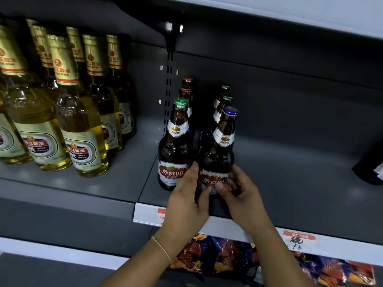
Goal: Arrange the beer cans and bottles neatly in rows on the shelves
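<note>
I see both hands on blue-cap bottle [217,156] at shelf [290,183] front edge, just right of green-cap bottle [175,146]. Left hand [186,204] and right hand [242,195] fingers curl round lower label — prob. squaring it up w/ that row.

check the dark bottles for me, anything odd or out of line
Cap colours are mixed: the front left bottle has a green cap but red caps stand behind it, while the blue-capped bottle, held by both hands, fronts green caps. Nothing looks spilled or broken.
</note>
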Available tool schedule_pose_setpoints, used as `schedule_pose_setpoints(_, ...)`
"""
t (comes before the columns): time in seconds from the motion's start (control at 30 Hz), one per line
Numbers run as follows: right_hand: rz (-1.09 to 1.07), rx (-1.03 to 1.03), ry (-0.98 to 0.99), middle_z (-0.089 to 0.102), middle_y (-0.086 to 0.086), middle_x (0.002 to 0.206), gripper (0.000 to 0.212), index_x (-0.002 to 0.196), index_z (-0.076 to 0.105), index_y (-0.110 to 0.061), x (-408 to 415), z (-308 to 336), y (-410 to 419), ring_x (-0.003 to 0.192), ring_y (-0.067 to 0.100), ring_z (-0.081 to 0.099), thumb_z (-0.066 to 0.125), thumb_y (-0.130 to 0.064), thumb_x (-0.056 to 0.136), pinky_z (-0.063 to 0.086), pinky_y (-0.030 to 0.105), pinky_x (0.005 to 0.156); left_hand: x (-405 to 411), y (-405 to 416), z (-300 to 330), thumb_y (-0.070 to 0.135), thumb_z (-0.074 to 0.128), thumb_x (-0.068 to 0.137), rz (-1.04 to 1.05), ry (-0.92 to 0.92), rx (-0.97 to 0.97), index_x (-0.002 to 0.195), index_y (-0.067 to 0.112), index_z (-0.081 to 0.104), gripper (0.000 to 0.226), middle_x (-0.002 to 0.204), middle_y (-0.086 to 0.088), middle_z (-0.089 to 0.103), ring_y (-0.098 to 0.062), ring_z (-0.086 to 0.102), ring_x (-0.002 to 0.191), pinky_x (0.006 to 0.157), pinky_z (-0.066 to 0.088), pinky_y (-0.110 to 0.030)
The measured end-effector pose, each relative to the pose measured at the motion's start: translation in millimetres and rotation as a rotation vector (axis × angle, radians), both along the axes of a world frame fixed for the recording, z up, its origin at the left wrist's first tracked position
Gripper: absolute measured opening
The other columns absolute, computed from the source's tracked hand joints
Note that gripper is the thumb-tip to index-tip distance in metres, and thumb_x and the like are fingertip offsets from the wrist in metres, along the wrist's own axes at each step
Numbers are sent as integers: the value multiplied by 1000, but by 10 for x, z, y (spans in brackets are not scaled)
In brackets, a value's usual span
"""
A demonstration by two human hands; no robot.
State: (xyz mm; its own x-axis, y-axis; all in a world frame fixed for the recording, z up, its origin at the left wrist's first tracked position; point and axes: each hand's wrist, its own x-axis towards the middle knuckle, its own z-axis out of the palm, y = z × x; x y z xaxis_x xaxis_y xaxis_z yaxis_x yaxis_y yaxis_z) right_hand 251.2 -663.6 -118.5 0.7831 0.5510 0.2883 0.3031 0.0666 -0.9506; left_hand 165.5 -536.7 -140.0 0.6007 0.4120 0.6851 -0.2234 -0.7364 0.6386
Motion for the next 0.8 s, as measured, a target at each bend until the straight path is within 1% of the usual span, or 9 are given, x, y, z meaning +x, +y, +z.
schedule_pose_setpoints(0.13, -57, 125, 22, 63, -1, 134, 51, 139, 48, -13, -9, 34, -60, 127, 14, 57, 59, -12, 90, 47, 28, 105, -125, -140, 99, 8, 60, 87, -53, -148, 25, 134, 4, 48, 48, 134, -5, 47, -19, 47, 128, 108, 37, -24)
schedule_pose_setpoints(0.2, -125, 179, 30, 65, -2, 131, 44, 133, 53, -20, -1, 68, -145, 126, 13, 58, 58, -18, 89, 47, 29, 105, -156, -246, 176, 1, 58, 86, -120, -196, 71, 132, 4, 48, 47, 129, -8, 48, -21, 49, 124, 105, 40, -27)
schedule_pose_setpoints(0.27, -160, 192, 8, 65, 0, 131, 39, 129, 56, -21, 17, 113, -263, 126, 16, 58, 58, -26, 91, 46, 35, 108, -130, -374, 266, -2, 57, 86, -181, -203, 100, 129, 1, 51, 43, 126, -11, 53, -21, 51, 122, 103, 42, -29)
schedule_pose_setpoints(0.3, -170, 197, 1, 65, 0, 131, 40, 128, 58, -21, 28, 152, -326, 126, 17, 58, 61, -36, 91, 45, 38, 108, -100, -443, 323, -1, 57, 87, -199, -192, 106, 128, -1, 52, 42, 126, -12, 54, -20, 51, 122, 103, 41, -27)
schedule_pose_setpoints(0.4, -231, 198, -14, 66, 1, 130, 63, 127, 59, -22, 88, 298, -568, 125, 19, 59, 67, -63, 80, 47, 37, 107, 57, -655, 506, 2, 54, 88, -255, -165, 127, 129, -3, 55, 41, 125, -14, 57, -17, 52, 120, 104, 38, -21)
schedule_pose_setpoints(0.5, -284, 225, -42, 66, 5, 129, 63, 127, 59, -20, 191, 423, -877, 124, 21, 60, 65, -63, 81, 48, 39, 105, 301, -896, 681, 0, 50, 88, -321, -200, 160, 126, -5, 57, 38, 118, -16, 61, -22, 58, 111, 99, 43, -24)
schedule_pose_setpoints(0.63, -375, 224, -48, 66, 9, 126, 38, 125, 57, -16, 405, 538, -1396, 124, 23, 60, 54, -34, 93, 47, 41, 106, 708, -1317, 934, 2, 46, 88, -344, -222, 180, 122, -4, 60, 38, 120, -14, 63, -17, 56, 115, 104, 35, -14)
schedule_pose_setpoints(0.73, -444, 207, -77, 66, 6, 126, 49, 124, 59, -22, 575, 634, -1800, 123, 18, 60, 59, -55, 88, 47, 43, 106, 1023, -1667, 1094, 4, 45, 90, -381, -179, 158, 126, 1, 58, 39, 125, -9, 62, -11, 52, 118, 103, 31, -7)
schedule_pose_setpoints(0.8, -483, 194, -85, 66, 3, 127, 41, 124, 59, -26, 724, 666, -2100, 123, 16, 60, 57, -50, 90, 47, 46, 107, 1257, -1919, 1150, 1, 46, 92, -414, -174, 130, 128, 2, 57, 38, 126, -9, 60, -9, 51, 119, 103, 33, -9)
